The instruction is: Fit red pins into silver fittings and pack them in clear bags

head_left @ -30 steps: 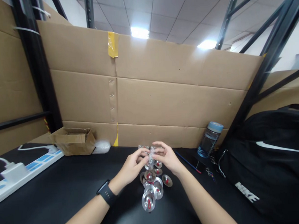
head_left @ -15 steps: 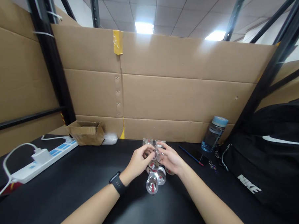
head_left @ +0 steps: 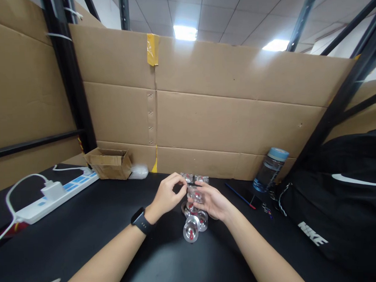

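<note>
A small clear plastic bag (head_left: 195,195) with a round, red-marked piece inside is held in the fingers of my right hand (head_left: 214,201). My left hand (head_left: 169,194) is closed in a pinch at the bag's upper left edge; the exact grip is hard to make out. Below the hands lie several round, shiny clear discs (head_left: 191,232) with red marks in their middles, partly overlapping. Some of them are hidden behind my right hand. Just beyond my fingers, two more bagged pieces (head_left: 187,177) rest flat on the black table (head_left: 117,223).
Along the cardboard wall (head_left: 206,123) stand an open cardboard box (head_left: 109,165) and a clear bundle (head_left: 138,172). A power strip (head_left: 53,199) lies left. To the right are a blue pen (head_left: 238,195), a water bottle (head_left: 270,169), keys (head_left: 267,210) and a black backpack (head_left: 343,200).
My left hand has shifted left, and its fingers have come together at the bag's edge. The bag in my right hand is now more exposed. The camera view has shifted slightly.
</note>
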A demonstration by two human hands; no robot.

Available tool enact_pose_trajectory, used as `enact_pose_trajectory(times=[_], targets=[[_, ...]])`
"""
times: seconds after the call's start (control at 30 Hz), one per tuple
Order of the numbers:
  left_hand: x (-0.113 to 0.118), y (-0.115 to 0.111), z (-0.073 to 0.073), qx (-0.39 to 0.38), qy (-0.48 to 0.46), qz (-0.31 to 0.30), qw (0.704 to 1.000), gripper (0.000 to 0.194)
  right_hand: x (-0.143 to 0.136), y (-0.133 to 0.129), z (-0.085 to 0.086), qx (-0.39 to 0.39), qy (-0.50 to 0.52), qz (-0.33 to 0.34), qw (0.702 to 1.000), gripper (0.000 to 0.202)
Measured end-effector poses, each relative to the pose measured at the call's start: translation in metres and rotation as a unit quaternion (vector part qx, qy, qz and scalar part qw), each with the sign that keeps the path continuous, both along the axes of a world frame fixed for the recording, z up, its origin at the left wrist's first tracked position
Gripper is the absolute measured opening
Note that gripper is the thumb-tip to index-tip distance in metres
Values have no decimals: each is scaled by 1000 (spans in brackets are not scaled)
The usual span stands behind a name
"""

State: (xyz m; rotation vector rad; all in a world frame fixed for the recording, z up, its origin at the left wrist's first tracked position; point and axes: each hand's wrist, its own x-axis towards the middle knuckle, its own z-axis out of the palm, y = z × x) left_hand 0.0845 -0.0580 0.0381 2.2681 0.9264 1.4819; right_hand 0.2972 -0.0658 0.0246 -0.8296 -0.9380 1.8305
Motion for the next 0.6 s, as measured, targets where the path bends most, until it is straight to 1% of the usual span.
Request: enact_pose_trajectory(times=[0.07,0.13,0.23,0.3,0.37,0.43,0.5,0.6], targets=[[-7,4,2,10,25,-20,999,12,4,4,-1,17,-8,-44,999,48],[-13,9,0,21,68,-53,996,11,7,9,-1,34,-3,-94,995,42],[-15,14,-8,25,139,-95,985,11,11,16,-2,55,4,-174,983,35],[-13,15,-14,17,169,-107,980,12,13,20,-4,76,-16,-212,974,35],[-10,14,-19,11,183,-109,977,12,16,23,-6,114,-68,-225,965,36],[-7,14,-21,12,186,-108,977,13,19,24,-7,165,-146,-216,951,38],[-7,14,-21,12,182,-108,977,14,21,24,-5,227,-219,-209,926,38],[-8,16,-21,10,183,-105,977,14,22,19,1,317,-290,-212,878,33]])
